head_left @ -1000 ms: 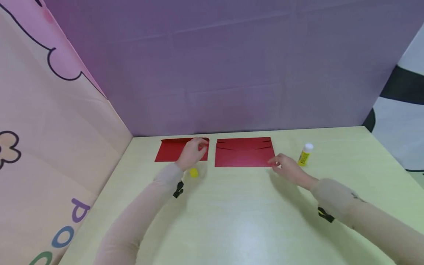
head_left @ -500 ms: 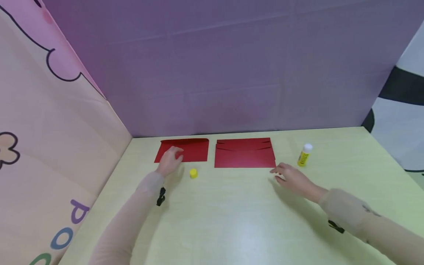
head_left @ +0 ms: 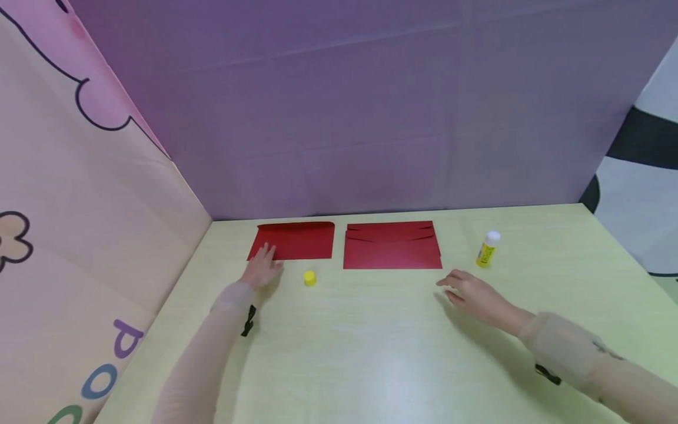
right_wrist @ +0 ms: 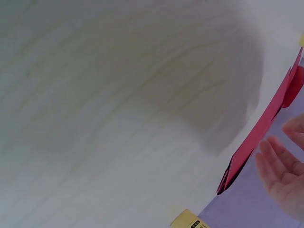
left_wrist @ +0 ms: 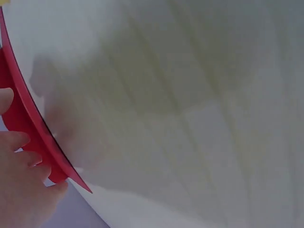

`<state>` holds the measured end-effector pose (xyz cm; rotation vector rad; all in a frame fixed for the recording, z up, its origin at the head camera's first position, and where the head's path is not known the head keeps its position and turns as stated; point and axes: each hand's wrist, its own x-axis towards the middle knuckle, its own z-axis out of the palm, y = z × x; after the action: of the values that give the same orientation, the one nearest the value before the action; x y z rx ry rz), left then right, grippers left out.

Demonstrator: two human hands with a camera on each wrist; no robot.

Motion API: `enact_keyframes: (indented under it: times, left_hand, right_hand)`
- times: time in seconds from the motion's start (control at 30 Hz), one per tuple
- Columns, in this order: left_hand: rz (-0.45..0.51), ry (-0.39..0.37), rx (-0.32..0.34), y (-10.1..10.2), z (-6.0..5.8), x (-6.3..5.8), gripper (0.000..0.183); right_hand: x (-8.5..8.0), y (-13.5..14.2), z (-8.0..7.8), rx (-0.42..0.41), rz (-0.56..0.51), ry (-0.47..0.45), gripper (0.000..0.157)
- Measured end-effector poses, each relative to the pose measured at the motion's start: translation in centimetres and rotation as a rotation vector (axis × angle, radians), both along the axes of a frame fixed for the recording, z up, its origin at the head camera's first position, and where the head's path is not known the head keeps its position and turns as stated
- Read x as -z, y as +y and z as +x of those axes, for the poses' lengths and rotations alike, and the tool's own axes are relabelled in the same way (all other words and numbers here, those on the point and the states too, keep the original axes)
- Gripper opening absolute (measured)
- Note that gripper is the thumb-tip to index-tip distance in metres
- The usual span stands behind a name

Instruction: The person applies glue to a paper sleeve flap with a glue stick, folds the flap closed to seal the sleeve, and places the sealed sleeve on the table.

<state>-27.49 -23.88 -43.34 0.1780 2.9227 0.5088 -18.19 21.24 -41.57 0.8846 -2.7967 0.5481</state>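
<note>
Two red paper envelopes lie side by side near the table's back edge. My left hand (head_left: 261, 269) is at the front left corner of the left envelope (head_left: 304, 241), its fingers extended over the paper; the left wrist view shows the fingers (left_wrist: 33, 159) against the red sheet. The right envelope (head_left: 392, 253) has slit-like dark lines along its upper part. Just in front of that envelope's right corner, my right hand (head_left: 479, 297) hovers with loosely bent fingers, holding nothing. A yellow cap (head_left: 309, 278) sits in front of the left envelope.
A glue stick (head_left: 488, 248) with a yellow label and white top stands to the right of the envelopes. A purple cloth wall (head_left: 339, 118) rises behind the table (head_left: 360, 353), and a printed panel (head_left: 95, 194) borders the left side.
My left hand has moved left and toward me across the left envelope to its front left corner. My right hand has drawn back from the right envelope's corner, its fingers loosening.
</note>
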Motion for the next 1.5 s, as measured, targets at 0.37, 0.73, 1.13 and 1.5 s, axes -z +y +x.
enact_keyframes:
  times: [0.37,0.73,1.13,1.5]
  left_hand:
    - [-0.114,-0.073,-0.03,-0.5,0.3,0.7,0.062]
    - [-0.248,0.031,0.095,-0.8,1.0,0.3,0.054]
    - [-0.236,0.036,0.156,0.2,2.6,-0.4,0.049]
    - [-0.242,0.012,0.136,1.8,3.5,-0.4,0.048]
  right_hand:
    - [-0.2,0.1,0.3,-0.008,0.004,-0.005,0.023]
    - [-0.3,0.1,0.4,0.003,0.014,-0.048,0.023]
    - [0.0,0.3,0.4,0.012,0.031,-0.072,0.024]
    - [-0.2,0.2,0.5,0.018,0.045,-0.131,0.024]
